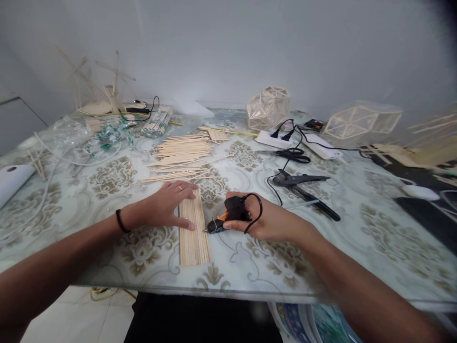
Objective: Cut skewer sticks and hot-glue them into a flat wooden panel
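Observation:
Flat on the table lies a panel of wooden sticks set side by side. My left hand rests on its upper left part, fingers stretched out and thumb on the wood. A black hot glue gun with an orange trigger is gripped in my right hand, its cord looping over the fingers. The gun's metal nozzle is at the panel's right edge; whether it touches, I cannot tell. Beyond my left hand is a pile of loose wooden sticks.
Black-handled scissors, black cutting pliers and a white power strip with plugs lie to the right. Geometric stick frames stand at the back. Stick windmill models and crumpled plastic bags are at the left.

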Demonstrator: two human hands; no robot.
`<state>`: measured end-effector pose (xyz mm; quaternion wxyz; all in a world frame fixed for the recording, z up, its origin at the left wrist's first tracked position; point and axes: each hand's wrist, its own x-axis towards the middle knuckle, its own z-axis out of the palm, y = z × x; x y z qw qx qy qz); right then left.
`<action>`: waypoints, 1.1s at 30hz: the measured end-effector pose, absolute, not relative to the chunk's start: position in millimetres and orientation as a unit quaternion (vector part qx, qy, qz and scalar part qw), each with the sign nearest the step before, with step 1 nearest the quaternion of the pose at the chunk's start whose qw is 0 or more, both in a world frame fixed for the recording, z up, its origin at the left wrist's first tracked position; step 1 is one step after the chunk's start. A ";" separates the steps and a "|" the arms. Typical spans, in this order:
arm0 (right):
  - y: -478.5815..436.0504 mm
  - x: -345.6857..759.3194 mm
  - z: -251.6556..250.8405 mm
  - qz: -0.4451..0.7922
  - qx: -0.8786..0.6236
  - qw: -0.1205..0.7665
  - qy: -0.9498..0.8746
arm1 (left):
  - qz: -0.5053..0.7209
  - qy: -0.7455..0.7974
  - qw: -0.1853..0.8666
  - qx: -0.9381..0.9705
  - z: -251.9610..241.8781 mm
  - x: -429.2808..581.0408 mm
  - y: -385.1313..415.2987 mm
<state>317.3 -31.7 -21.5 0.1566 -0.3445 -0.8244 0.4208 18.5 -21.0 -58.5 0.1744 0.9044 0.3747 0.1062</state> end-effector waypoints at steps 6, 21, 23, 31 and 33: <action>-30.9 316.7 -26.7 0.405 -0.363 0.157 -0.824 | 0.097 0.376 0.175 0.905 -57.0 18.8 -21.0; -22.5 311.0 -33.3 0.421 -0.364 0.198 -0.807 | 0.104 0.376 0.171 0.905 -58.4 19.0 -21.6; -20.9 310.1 -34.1 0.417 -0.367 0.205 -0.806 | 0.103 0.375 0.169 0.905 -58.5 19.3 -21.6; -18.5 306.5 -32.7 0.368 -0.371 0.218 -0.824 | 0.107 0.373 0.171 0.906 -58.1 19.6 -21.0; -17.6 305.9 -34.4 0.343 -0.376 0.224 -0.831 | 0.110 0.374 0.172 0.905 -58.2 19.6 -21.1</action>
